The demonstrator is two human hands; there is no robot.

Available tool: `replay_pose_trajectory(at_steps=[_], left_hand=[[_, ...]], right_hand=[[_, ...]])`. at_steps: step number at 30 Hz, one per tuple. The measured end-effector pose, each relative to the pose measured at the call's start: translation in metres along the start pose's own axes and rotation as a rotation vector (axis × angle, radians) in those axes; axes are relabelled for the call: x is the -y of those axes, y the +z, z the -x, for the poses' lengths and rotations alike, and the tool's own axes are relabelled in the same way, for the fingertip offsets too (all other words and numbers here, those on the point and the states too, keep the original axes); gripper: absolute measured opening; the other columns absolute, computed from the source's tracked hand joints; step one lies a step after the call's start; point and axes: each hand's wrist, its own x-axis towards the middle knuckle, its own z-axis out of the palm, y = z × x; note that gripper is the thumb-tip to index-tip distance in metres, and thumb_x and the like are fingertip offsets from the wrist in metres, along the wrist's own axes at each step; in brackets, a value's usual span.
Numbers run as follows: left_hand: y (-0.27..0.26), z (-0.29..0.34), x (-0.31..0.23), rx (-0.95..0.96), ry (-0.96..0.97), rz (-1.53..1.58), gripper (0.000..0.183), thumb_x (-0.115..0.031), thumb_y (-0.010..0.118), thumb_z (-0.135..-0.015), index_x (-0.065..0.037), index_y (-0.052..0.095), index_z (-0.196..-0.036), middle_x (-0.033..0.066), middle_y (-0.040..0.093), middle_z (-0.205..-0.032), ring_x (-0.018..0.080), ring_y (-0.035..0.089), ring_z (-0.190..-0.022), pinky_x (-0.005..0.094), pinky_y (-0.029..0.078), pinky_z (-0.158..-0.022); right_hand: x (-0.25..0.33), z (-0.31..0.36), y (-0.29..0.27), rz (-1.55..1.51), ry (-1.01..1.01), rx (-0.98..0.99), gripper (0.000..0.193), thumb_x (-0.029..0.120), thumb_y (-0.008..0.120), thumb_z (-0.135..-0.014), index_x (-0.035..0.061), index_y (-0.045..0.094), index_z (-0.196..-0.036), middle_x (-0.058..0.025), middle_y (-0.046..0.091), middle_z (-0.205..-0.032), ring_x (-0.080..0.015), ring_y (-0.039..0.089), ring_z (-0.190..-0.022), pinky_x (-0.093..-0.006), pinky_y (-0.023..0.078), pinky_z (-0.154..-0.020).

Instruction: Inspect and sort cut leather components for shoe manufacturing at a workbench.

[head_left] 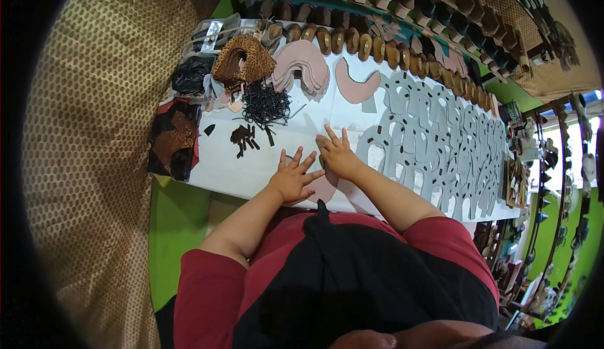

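Near the front edge of the white table, both hands rest over a pale pink curved cut-out piece [324,190], partly hidden by them. My left hand [294,179] lies palm down on its left side with the fingers spread. On the other side, my right hand [338,155] is also palm down, fingers apart, over the piece's far right part. Neither hand grips anything that shows. Ahead of the hands lies another pink U-shaped piece [357,89]. To its left is a stack of similar pink pieces [301,59].
Rows of grey arch-shaped pieces [412,100] with dark tabs cover the table's right. At left are a tangle of black strips [265,105], small dark brown strips [243,138], leopard-print pieces [255,52] and a black bag [190,75]. Brown shoe lasts [352,39] line the back.
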Motion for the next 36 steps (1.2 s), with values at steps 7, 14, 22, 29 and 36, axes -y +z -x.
replay_pose_trajectory(at_steps=[7,14,22,29,36], left_hand=[[-0.004,0.000,-0.002,0.005,0.001,-0.026,0.060,-0.056,0.057,-0.089,-0.043,0.047,-0.147,0.0085,0.018,-0.167,0.0433,0.007,-0.153,0.0742,0.001,-0.113],[0.000,-0.001,0.000,0.001,0.012,-0.008,0.060,-0.055,0.058,-0.089,-0.043,0.047,-0.147,0.0087,0.017,-0.168,0.0434,0.006,-0.153,0.0751,0.001,-0.113],[-0.002,0.000,0.000,0.011,-0.001,-0.001,0.060,-0.055,0.059,-0.088,-0.043,0.048,-0.147,0.0091,0.016,-0.168,0.0435,0.006,-0.154,0.0747,0.001,-0.113],[-0.006,-0.001,-0.003,0.050,0.000,0.002,0.069,-0.059,0.058,-0.087,-0.039,0.042,-0.151,0.0104,0.016,-0.168,0.0429,0.004,-0.154,0.0739,0.001,-0.113],[0.028,0.005,0.012,-0.160,-0.019,0.008,0.081,-0.060,0.056,-0.088,-0.025,0.032,-0.157,0.0112,0.012,-0.168,0.0419,0.003,-0.154,0.0717,-0.002,-0.114]], right_hand=[[-0.002,-0.005,-0.006,-0.124,0.082,-0.016,0.053,0.021,0.065,-0.085,0.0052,0.057,-0.134,-0.0107,0.043,-0.151,-0.0388,0.016,-0.153,-0.0738,0.019,-0.112],[-0.006,0.011,0.005,-0.277,0.246,-0.080,0.049,0.023,0.081,-0.075,0.0107,0.062,-0.118,-0.0091,0.042,-0.152,-0.0448,0.016,-0.151,-0.0742,0.020,-0.112],[0.017,0.015,-0.012,-0.368,0.559,-0.034,0.056,0.034,0.090,-0.065,0.0120,0.062,-0.109,-0.0192,0.028,-0.160,-0.0498,0.012,-0.150,-0.0780,0.016,-0.109],[0.003,0.012,-0.005,-0.401,0.627,0.107,0.083,0.041,0.089,-0.064,0.0140,0.052,-0.134,-0.0234,0.013,-0.164,-0.0514,0.005,-0.151,-0.0769,0.014,-0.110],[0.015,0.009,-0.025,-0.370,0.633,0.215,0.111,0.046,0.090,-0.063,0.0191,0.034,-0.155,-0.0218,0.008,-0.166,-0.0494,0.002,-0.152,-0.0736,0.012,-0.114]])
